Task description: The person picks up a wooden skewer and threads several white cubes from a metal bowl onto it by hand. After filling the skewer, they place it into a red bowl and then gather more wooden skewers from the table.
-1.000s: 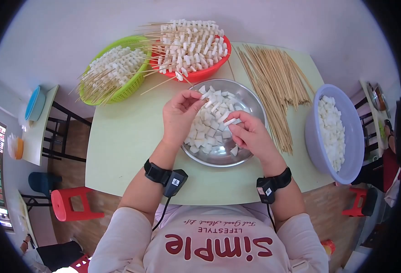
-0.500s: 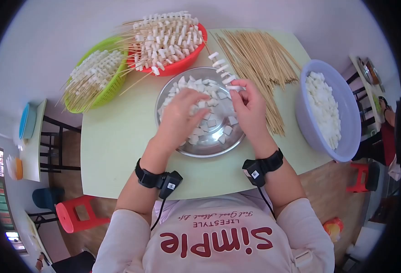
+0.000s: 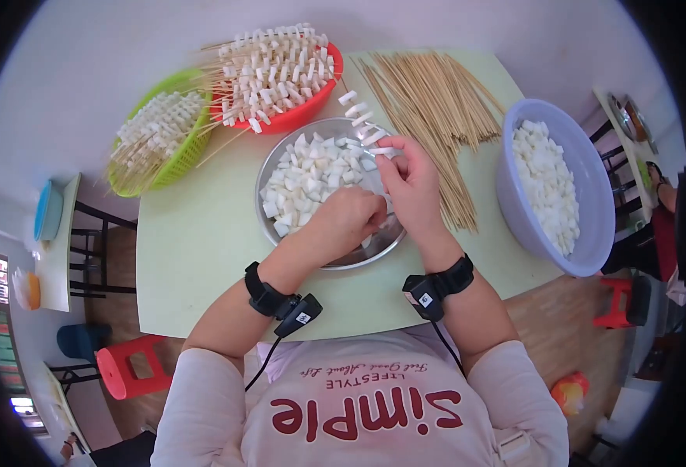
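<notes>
My right hand (image 3: 409, 179) is closed on a wooden skewer threaded with several white flat chunks (image 3: 358, 114), its far end pointing up and away. Low over the near right part of a round metal bowl (image 3: 266, 226), my left hand (image 3: 344, 222) has its fingers curled together. What those fingers hold, if anything, is hidden. Cut white chunks (image 3: 308, 177) are heaped in the bowl, mostly on its far and left side.
Behind the bowl stand a red basket (image 3: 323, 97) and a green basket (image 3: 189, 159) with filled skewers. Bare skewers (image 3: 436, 101) lie at the back right. A lavender tub (image 3: 514, 204) of white chunks stands at the right table edge. Red stools (image 3: 129, 370) are on the floor.
My left hand has moved right and nearer to me within the bowl, its fingers curling in. The loose chunks now sit further left. My right hand still grips the skewer, slightly further left.
</notes>
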Tool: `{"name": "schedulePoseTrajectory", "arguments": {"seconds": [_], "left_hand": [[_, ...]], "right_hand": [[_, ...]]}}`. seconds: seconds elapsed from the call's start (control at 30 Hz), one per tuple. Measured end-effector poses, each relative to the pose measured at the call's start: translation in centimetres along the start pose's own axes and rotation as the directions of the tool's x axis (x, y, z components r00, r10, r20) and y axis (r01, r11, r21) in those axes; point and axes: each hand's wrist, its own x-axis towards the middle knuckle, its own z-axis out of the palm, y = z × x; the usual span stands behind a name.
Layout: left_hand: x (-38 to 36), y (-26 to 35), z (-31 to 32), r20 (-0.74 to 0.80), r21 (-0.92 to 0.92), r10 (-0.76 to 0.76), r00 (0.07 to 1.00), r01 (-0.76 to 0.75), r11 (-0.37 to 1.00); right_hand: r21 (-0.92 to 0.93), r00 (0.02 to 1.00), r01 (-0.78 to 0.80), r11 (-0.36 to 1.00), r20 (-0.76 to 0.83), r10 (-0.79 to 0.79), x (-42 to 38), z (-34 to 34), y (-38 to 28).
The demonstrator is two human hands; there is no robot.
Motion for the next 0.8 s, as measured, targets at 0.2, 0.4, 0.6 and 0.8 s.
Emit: {"name": "schedulePoseTrajectory", "arguments": {"seconds": [0.2,0.4,0.6,0.8], "left_hand": [[-2.0,-1.2,-3.1,-0.448,-0.471,-0.385,0.807,0.153,0.869],[-4.8,-5.9,-7.2,-0.783,-0.608,-0.55,0.29,-0.171,0.775],[-5.4,-6.6,-7.6,-0.818,-0.561,-0.534,0.215,-0.092,0.823],[-5.3,-6.5,-7.3,-0.837,-0.528,-0.498,0.226,-0.097,0.844]], "right_hand": [[-0.201,0.994,0.077,0.977,0.096,-0.058,-0.4,0.1,-0.6],[-0.351,0.944,0.215,0.911,0.313,-0.102,-1.4,0.7,-1.4],[-0.372,0.905,0.271,0.888,0.413,-0.103,-1.6,0.7,-1.6],[-0.374,0.905,0.293,0.88,0.406,-0.129,-1.6,0.8,-1.7]]}}
